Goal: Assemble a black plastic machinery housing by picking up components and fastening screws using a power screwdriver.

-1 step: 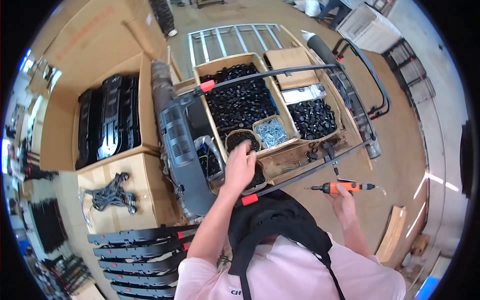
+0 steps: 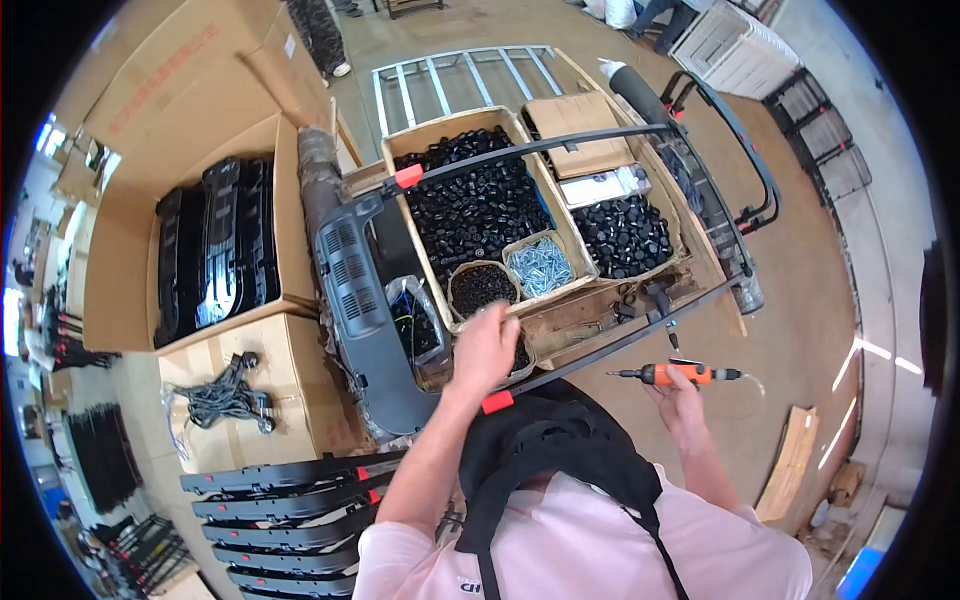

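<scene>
My right hand (image 2: 679, 396) is wrapped round an orange and black power screwdriver (image 2: 705, 374), whose bit points left and whose thin cord trails off to the right. Over the near edge of the parts trays is my left hand (image 2: 484, 348), its fingers drawn together; whatever they pinch is too small to make out. Just beyond its fingertips sits a round tub of small dark screws (image 2: 482, 287). Another tub of small black parts (image 2: 520, 356) is partly hidden under this hand. Silver screws (image 2: 540, 266) fill a small box alongside.
A dark frame with a vented grey panel (image 2: 345, 262) spans the trays. Behind lie black plastic caps (image 2: 475, 190) and more caps (image 2: 622, 236). Left stand a carton of black mouldings (image 2: 238, 235) and a box bearing a coiled cable (image 2: 225, 393). Black panels (image 2: 285, 505) are stacked near left.
My left hand has drawn back toward me, away from the round tub of dark screws, and its fingers have closed up. The right hand keeps the screwdriver in nearly the same place.
</scene>
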Available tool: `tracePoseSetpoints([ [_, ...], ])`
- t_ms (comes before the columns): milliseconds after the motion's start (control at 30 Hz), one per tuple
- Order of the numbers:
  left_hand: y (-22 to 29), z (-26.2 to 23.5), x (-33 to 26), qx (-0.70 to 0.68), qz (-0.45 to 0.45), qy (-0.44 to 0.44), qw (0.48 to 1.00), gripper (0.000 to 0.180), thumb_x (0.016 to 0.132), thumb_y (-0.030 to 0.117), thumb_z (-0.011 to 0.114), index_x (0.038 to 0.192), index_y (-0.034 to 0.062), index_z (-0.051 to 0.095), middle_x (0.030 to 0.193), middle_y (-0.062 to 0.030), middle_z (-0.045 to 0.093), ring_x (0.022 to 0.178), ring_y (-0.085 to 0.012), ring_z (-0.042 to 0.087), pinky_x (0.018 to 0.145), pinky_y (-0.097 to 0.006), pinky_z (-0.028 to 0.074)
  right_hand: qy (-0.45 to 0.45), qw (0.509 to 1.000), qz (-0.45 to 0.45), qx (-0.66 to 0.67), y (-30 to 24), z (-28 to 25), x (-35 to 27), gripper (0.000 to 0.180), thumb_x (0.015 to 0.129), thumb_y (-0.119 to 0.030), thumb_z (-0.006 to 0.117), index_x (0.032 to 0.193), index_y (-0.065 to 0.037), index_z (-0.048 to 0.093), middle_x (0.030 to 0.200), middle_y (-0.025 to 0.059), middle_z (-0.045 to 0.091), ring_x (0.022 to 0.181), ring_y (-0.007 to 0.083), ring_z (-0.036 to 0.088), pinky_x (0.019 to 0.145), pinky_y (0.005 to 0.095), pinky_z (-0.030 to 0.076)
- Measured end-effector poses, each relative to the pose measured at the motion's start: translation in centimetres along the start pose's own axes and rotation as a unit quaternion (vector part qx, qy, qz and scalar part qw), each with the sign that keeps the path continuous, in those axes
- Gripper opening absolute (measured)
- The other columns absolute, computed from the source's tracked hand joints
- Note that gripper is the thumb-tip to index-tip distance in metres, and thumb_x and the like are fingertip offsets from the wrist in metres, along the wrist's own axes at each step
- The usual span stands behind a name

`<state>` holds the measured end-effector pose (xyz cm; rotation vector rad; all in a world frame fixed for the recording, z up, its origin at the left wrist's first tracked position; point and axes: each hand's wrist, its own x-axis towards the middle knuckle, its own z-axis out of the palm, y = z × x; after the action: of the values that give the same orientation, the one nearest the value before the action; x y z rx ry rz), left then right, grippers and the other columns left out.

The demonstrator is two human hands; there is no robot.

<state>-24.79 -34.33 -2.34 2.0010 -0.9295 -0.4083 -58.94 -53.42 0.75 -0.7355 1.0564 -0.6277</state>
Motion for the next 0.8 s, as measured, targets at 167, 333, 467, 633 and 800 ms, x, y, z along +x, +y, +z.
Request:
tracePoseSetpoints([
  [167, 4.8, 4.2, -4.5, 0.191, -0.161, -0.269, 0.930, 0.058, 0.107, 0.053, 0.042, 0.112, 0.0029, 0.072, 0.107, -0.0243, 0.074, 0.103, -0.0399, 0.072, 0.090, -0.051, 0.056, 0.053, 0.982, 0.158, 0.089, 12.6, -6.5, 14.7, 0.031, 0.099, -0.025, 0.071, 0.121, -0.009, 0.057, 0.114, 0.0109, 0.068, 0.113, 0.0276, 0.068, 0.106, 0.0503, 0.054],
  [333, 5.9, 5.5, -3.1, 0.258, -0.191, -0.273, 0.907, 0.066, 0.108, 0.057, 0.038, 0.099, 0.0033, 0.077, 0.094, -0.0227, 0.076, 0.094, -0.0383, 0.075, 0.085, -0.053, 0.059, -0.038, 0.967, 0.246, 0.047, 18.8, -2.4, 23.5, 0.048, 0.102, -0.039, 0.067, 0.138, -0.010, 0.053, 0.135, 0.0151, 0.060, 0.124, 0.0295, 0.062, 0.114, 0.0452, 0.049],
  [467, 5.8, 5.9, -2.6, 0.257, -0.244, -0.253, 0.900, 0.069, 0.108, 0.056, 0.037, 0.089, 0.0027, 0.078, 0.094, -0.0202, 0.077, 0.093, -0.0382, 0.076, 0.083, -0.052, 0.059, -0.140, 0.919, 0.355, -0.095, 18.0, 0.6, 24.1, 0.046, 0.105, -0.042, 0.062, 0.129, -0.003, 0.057, 0.129, 0.0168, 0.064, 0.117, 0.0278, 0.065, 0.100, 0.0382, 0.055],
  [633, 5.2, 5.5, -5.6, 0.290, -0.236, -0.211, 0.903, 0.065, 0.108, 0.055, 0.038, 0.091, 0.0075, 0.079, 0.096, -0.0141, 0.078, 0.094, -0.0354, 0.076, 0.082, -0.051, 0.060, -0.578, 0.587, 0.382, -0.420, 5.3, 4.8, 14.2, 0.031, 0.091, -0.031, 0.075, 0.102, -0.002, 0.076, 0.089, 0.0054, 0.073, 0.084, 0.0159, 0.068, 0.074, 0.0288, 0.051],
  [800, 2.6, 9.7, -5.3, 0.305, -0.188, 0.047, 0.932, 0.040, 0.091, 0.050, 0.059, 0.079, 0.0142, 0.074, 0.084, -0.0100, 0.075, 0.081, -0.0354, 0.073, 0.065, -0.049, 0.056, -0.625, 0.511, -0.008, -0.590, -14.0, 19.2, 12.5, 0.038, 0.106, -0.033, 0.062, 0.126, -0.003, 0.072, 0.123, 0.0155, 0.073, 0.112, 0.0289, 0.067, 0.102, 0.0442, 0.051],
])
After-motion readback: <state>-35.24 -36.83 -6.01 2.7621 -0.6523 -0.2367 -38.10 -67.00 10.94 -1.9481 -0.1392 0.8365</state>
